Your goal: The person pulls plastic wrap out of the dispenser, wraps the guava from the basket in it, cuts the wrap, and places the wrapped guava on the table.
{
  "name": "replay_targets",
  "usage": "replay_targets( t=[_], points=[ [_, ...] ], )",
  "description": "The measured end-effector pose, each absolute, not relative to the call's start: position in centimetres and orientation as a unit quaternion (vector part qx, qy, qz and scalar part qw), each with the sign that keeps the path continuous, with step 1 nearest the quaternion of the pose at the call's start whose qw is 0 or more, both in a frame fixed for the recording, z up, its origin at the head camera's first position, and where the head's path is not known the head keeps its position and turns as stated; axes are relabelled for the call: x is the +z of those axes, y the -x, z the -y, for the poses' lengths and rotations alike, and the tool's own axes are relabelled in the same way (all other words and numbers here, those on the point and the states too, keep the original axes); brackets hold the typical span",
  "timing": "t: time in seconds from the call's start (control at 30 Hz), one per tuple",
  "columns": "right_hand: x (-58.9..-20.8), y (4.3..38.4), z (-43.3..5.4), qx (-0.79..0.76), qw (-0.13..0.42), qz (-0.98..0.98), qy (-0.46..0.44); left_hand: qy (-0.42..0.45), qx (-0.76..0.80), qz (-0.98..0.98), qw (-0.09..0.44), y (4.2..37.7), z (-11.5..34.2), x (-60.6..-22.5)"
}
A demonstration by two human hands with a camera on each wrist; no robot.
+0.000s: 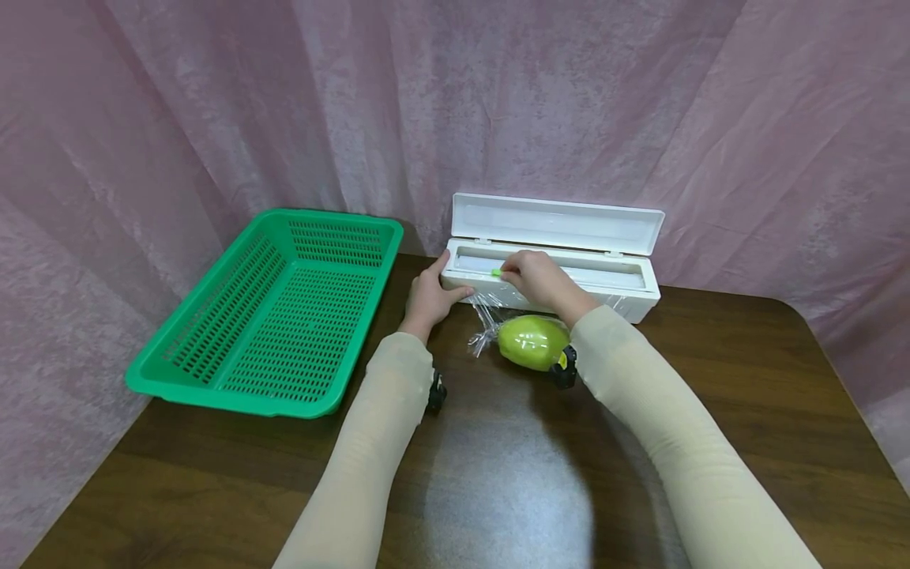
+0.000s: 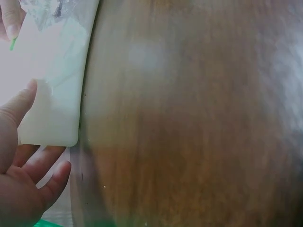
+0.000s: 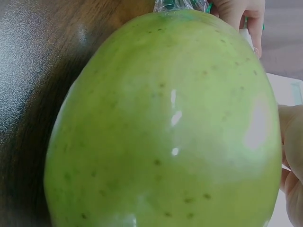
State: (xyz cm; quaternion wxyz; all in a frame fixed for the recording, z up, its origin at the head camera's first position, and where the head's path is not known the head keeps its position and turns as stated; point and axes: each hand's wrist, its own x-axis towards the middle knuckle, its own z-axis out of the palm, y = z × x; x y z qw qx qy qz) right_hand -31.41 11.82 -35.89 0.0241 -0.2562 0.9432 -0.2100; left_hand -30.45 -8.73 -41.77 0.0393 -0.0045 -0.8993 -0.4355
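A white plastic-wrap dispenser (image 1: pixel 554 269) stands at the back of the table, its lid raised. My left hand (image 1: pixel 429 299) holds the dispenser's left end, thumb on the front and fingers round the end. With thumb and fingers, my right hand (image 1: pixel 536 278) pinches a small bright-green slider (image 1: pixel 496 273) near the left of the dispenser's front edge. Clear film (image 1: pixel 490 308) hangs over the front and bunches beside an oval green fruit (image 1: pixel 529 341). The fruit lies on the table just before the dispenser, covered in shiny film. It fills most of the right wrist view.
To the left sits a green slotted plastic basket (image 1: pixel 341 348) with nothing in it. A pink curtain (image 1: pixel 398 103) hangs behind and beside the brown wooden table (image 1: pixel 725 356). A black wrist camera (image 1: pixel 565 367) on my right arm overlaps the fruit's right end in the head view.
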Motion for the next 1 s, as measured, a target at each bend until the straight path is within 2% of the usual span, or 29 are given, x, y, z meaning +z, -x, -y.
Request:
replay_targets(
  t=[0.47,0.7,0.83,1.0],
  points=[
    [-36.0,31.3,-11.9,-0.213,0.019,-0.945,0.248,0.044,-0.493,0.869,-0.012,30.4,9.4,-41.3],
    [-36.2,31.4,-11.9,-0.22,0.018,-0.942,0.252,0.024,-0.516,0.856,-0.031,30.3,9.4,-41.1],
    [-36.2,31.4,-11.9,-0.225,0.013,-0.94,0.255,-0.007,-0.525,0.851,-0.015,30.4,9.0,-41.1],
    [-36.1,31.5,-11.6,-0.244,0.016,-0.936,0.252,-0.035,-0.505,0.862,0.035,30.5,8.1,-41.2]
  ],
)
